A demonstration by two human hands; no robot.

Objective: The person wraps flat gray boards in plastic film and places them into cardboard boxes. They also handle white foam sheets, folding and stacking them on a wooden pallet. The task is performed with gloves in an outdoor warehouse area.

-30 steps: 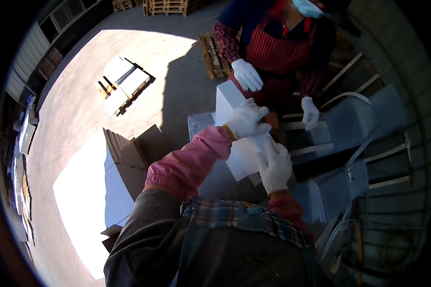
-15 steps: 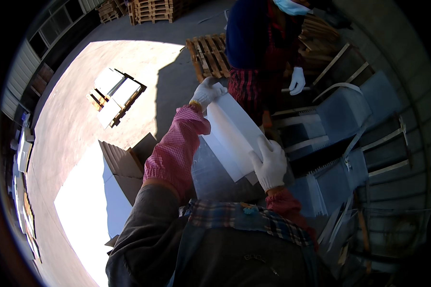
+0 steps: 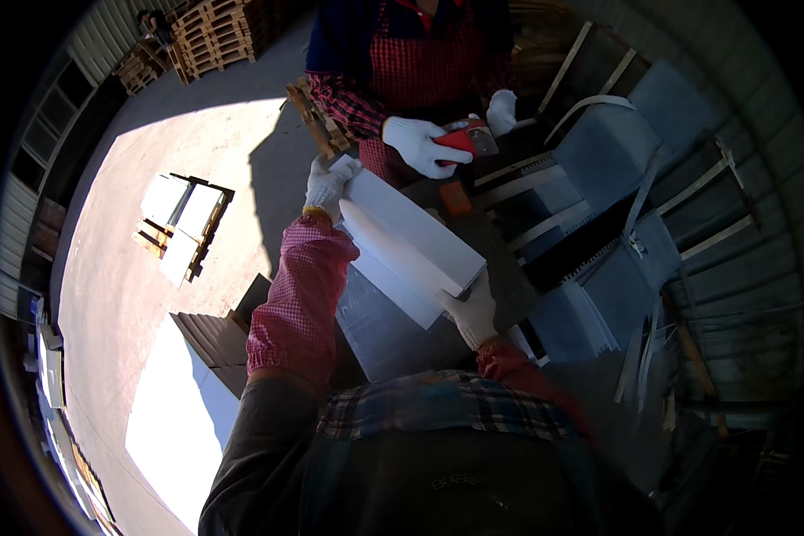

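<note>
I hold a stack of flat white sheets (image 3: 406,241) between both gloved hands, lifted and tilted. My left hand (image 3: 327,185) grips its far end, and my right hand (image 3: 473,313) supports its near end from below. Across from me stands another person in a red checked apron; that person's gloved hand (image 3: 417,146) holds a red tape dispenser (image 3: 467,138) just beyond the stack.
Bundles of blue-grey flat sheets with white straps (image 3: 616,223) lie to the right. A brown cardboard stack (image 3: 219,335) sits at lower left. Wooden pallets (image 3: 219,36) stand at the back, and a pallet with white sheets (image 3: 183,223) rests on the sunlit floor.
My hands have raised the white stack and turned it more on end, my left hand moving up and away. The other person has brought a red tape dispenser into view.
</note>
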